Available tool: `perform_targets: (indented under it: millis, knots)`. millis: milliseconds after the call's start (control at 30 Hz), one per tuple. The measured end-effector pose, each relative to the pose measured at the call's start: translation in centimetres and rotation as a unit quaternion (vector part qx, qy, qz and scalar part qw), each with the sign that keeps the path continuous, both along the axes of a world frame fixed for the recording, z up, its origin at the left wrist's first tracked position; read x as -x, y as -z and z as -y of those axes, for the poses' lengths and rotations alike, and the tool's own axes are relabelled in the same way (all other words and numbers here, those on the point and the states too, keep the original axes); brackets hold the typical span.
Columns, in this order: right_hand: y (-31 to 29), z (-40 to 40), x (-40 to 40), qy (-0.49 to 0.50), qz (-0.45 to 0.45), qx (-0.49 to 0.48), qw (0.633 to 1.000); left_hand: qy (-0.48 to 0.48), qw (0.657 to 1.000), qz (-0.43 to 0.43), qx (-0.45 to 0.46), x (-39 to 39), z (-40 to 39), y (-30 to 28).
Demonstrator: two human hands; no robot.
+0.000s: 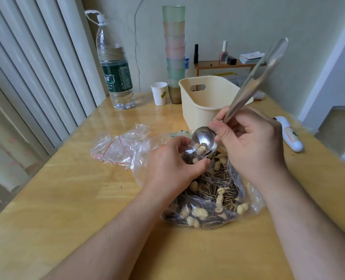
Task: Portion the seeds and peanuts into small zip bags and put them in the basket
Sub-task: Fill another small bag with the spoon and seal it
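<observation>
A large clear bag (212, 199) of striped sunflower seeds and peanuts lies open on the wooden table (66, 199). My right hand (252, 142) grips a metal spoon (206, 138) by its handle; the bowl carries a few peanuts and seeds. The spoon tips into a small clear zip bag (189, 156), which my left hand (171, 166) pinches open just above the big bag. Several spare small zip bags (117, 148) with red strips lie to the left. The cream basket (206, 102) stands behind my hands.
A big water bottle (115, 67), a paper cup (159, 93) and a tall stack of coloured cups (174, 53) stand at the table's back. A small wooden shelf (224, 64) holds bottles and cards. A white device (290, 134) lies at the right edge.
</observation>
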State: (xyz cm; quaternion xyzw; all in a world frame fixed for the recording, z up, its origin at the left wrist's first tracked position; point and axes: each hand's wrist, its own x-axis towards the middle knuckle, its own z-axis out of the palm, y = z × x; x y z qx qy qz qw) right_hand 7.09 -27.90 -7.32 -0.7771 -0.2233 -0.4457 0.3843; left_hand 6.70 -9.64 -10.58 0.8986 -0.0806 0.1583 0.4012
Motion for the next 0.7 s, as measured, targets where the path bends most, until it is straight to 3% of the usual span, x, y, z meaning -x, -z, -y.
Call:
perform_targets:
  millis: [467, 700]
  knots:
    - [-0.25, -0.5, 0.18, 0.046, 0.016, 0.041, 0.998, 0.001, 1.0, 0.009, -0.013, -0.37, 0.14, 0.23]
    - [-0.24, 0.23, -0.01, 0.05, 0.013, -0.038, 0.998, -0.001, 1.0, -0.001, 0.001, -0.12, 0.09, 0.09]
